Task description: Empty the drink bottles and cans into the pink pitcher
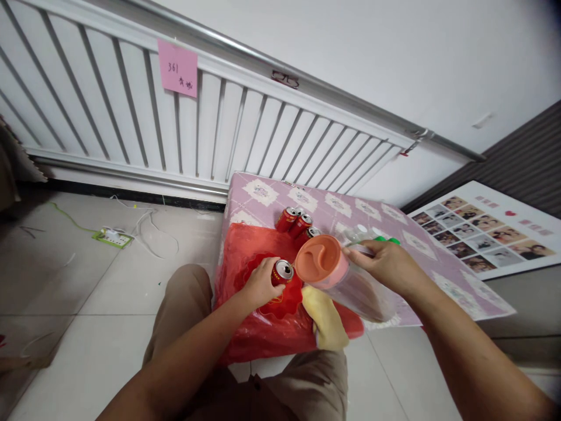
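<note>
My left hand [259, 285] is wrapped around a red drink can [280, 273], which stands upright with its top opening showing. It is over a red scalloped tray [284, 309]. My right hand [383, 263] grips the handle of a clear plastic pitcher [363, 295] with an orange lid [318, 260]. The pitcher is tipped on its side, its lid end close to the can's top. Whether liquid runs between them I cannot tell. A folded yellow cloth [326, 320] lies below the pitcher at the tray's right edge.
Several more red cans [287, 218] stand behind the tray. Bottles with white and green caps [393, 241] are partly hidden by my right hand. Red plastic sheeting [243, 242] covers the near part of the patterned table [337, 204]. A white radiator [254, 123] runs behind; a power strip [113, 238] lies on the floor.
</note>
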{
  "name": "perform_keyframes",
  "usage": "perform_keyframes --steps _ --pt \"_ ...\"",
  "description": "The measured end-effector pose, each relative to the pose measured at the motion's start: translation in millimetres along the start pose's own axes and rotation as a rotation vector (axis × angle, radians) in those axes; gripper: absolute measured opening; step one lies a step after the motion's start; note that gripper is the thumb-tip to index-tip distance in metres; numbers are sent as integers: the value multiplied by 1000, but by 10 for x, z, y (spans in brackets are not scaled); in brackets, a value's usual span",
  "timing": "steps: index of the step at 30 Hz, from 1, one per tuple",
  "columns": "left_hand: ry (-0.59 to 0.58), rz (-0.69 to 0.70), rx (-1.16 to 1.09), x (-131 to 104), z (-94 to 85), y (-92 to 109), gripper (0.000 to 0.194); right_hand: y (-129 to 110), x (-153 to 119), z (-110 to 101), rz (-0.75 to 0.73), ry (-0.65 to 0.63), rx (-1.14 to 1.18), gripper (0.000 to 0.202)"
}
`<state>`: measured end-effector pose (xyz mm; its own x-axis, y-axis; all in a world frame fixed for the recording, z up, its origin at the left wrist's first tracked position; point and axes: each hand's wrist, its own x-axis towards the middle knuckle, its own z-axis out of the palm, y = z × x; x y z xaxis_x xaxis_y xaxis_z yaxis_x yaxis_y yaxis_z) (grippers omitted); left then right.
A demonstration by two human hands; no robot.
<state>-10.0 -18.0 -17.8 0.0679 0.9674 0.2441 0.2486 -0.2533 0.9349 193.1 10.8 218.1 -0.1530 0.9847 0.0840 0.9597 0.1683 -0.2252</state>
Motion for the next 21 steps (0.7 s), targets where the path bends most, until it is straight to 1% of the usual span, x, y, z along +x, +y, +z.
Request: perform_keyframes --steps 5,13,21 --pt "0 4 -4 1 3 -9 67 3 8 14 6 0 -15 51" --pt "-2 9 10 -5 -3 -8 66 5 16 30 59 -25 -26 49" --pt "8 10 0 -2 7 -28 67 2 -8 28 2 4 17 48"
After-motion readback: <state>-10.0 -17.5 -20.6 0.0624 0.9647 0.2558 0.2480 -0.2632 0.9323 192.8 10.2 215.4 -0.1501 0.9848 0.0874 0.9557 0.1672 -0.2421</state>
